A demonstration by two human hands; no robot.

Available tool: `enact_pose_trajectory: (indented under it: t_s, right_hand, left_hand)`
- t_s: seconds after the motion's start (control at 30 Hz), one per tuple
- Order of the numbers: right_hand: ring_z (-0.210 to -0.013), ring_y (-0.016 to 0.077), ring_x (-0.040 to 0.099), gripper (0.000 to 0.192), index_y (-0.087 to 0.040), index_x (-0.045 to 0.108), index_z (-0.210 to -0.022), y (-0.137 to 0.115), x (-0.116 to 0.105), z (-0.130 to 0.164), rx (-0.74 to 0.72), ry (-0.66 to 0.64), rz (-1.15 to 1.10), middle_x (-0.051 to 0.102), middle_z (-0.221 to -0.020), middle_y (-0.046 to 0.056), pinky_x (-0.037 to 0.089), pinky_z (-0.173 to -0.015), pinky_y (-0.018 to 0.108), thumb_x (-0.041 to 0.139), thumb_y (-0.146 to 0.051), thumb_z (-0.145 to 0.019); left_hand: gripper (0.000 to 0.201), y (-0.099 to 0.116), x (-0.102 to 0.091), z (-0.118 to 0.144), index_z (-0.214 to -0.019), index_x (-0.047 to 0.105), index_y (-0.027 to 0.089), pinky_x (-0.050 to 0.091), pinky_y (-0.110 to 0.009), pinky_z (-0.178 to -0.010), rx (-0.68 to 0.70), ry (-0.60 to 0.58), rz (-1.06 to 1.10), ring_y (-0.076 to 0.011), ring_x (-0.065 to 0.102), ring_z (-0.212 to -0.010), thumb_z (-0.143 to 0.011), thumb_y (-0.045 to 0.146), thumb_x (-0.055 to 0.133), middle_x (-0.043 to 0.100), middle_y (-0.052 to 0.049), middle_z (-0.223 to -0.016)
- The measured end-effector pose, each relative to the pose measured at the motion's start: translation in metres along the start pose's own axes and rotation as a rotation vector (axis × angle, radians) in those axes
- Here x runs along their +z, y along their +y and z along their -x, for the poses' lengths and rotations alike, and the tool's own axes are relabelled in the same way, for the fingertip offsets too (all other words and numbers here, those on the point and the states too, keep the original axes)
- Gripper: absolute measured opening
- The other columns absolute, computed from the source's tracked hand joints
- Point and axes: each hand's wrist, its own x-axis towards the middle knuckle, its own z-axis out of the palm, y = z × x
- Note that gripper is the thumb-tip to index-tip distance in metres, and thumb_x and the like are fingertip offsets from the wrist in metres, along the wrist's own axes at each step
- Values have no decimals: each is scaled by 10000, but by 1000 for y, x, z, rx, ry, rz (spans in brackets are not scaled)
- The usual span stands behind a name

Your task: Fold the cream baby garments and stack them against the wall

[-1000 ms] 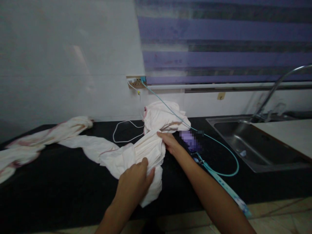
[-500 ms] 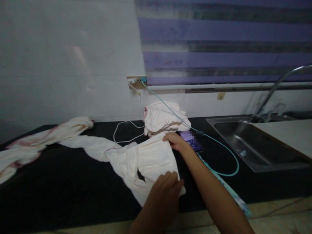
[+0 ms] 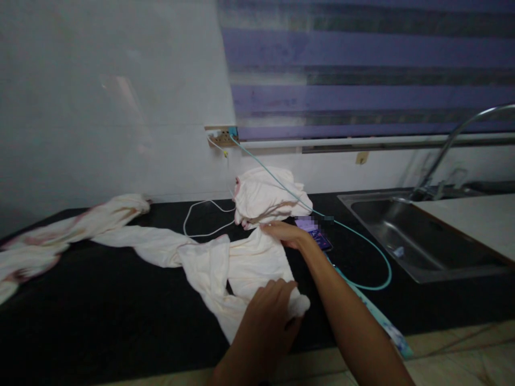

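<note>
A long white cloth (image 3: 257, 262) lies rumpled across the dark countertop (image 3: 100, 321), its right end spread between my hands. My left hand (image 3: 269, 305) grips the near corner, and a small bunch of fabric sticks out past the fingers. At the far corner, my right hand (image 3: 281, 233) pinches the edge between thumb and fingers. Just behind that hand sits a folded pile of pinkish-white cloth (image 3: 271, 195). The left stretch of fabric, twisted and pink-edged (image 3: 80, 225), runs toward the counter's left side; whether it is one piece with the white cloth I cannot tell.
Right of my right hand lies a phone (image 3: 316, 233) with a teal cable (image 3: 376, 246) and a teal strap (image 3: 382, 321). A white cable (image 3: 189, 214) loops by the pile. A wall socket (image 3: 221, 136) is behind. The steel sink (image 3: 402, 241) and faucet (image 3: 446, 142) are at right.
My right hand has shifted slightly left with the far corner. The near corner in my left hand has bunched up and curled. The whole view has moved slightly.
</note>
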Motion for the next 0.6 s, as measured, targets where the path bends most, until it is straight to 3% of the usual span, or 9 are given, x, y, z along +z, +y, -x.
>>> enact_pose_trajectory:
  t_s: [0.1, 0.17, 0.3, 0.5, 0.6]
  right_hand:
    - [-1038, 215, 685, 277, -181, 722, -1099, 3, -6, -3, -48, 197, 293, 765, -1080, 73, 544, -944, 353, 505, -326, -1005]
    - [-1148, 239, 631, 236, -173, 703, -1124, 7, -12, -5, -40, 353, 406, 735, -1164, 89, 476, -1037, 378, 555, -211, -945]
    - [-1222, 287, 573, 313, -146, 665, -1183, 14, -21, -5, 10, 595, 603, 688, -1211, 152, 411, -1065, 393, 556, -105, -892]
    - [-1189, 295, 579, 314, -170, 632, -1208, 10, -18, 6, 65, 690, 786, 645, -1215, 166, 428, -1009, 395, 525, -122, -917]
    - [-1245, 343, 529, 410, -141, 577, -1285, 1, -6, 15, 89, 710, 850, 541, -1337, 219, 429, -1010, 460, 578, -130, -876]
  left_hand:
    - [242, -1, -2, -4, -1090, 656, 154, 503, -471, -980, -123, -58, -59, -290, 573, -1096, -862, 226, 695, 638, -112, -1157]
    - [147, 2, -3, -8, -1043, 673, 166, 507, -461, -976, -75, -106, -101, -276, 582, -1084, -922, 171, 590, 652, -103, -1147]
    - [356, 12, -2, -12, -1232, 639, 168, 510, -434, -1016, 87, -164, -118, -265, 583, -1134, -907, 71, 530, 657, -102, -1225]
    - [654, 10, 3, -17, -1467, 500, 190, 395, -419, -1193, 181, -153, -16, -273, 464, -1376, -834, 77, 620, 522, -118, -1494]
    - [639, -3, 4, -22, -1474, 496, 270, 301, -538, -1245, 221, -169, 17, -306, 373, -1470, -862, 189, 662, 460, -85, -1568]
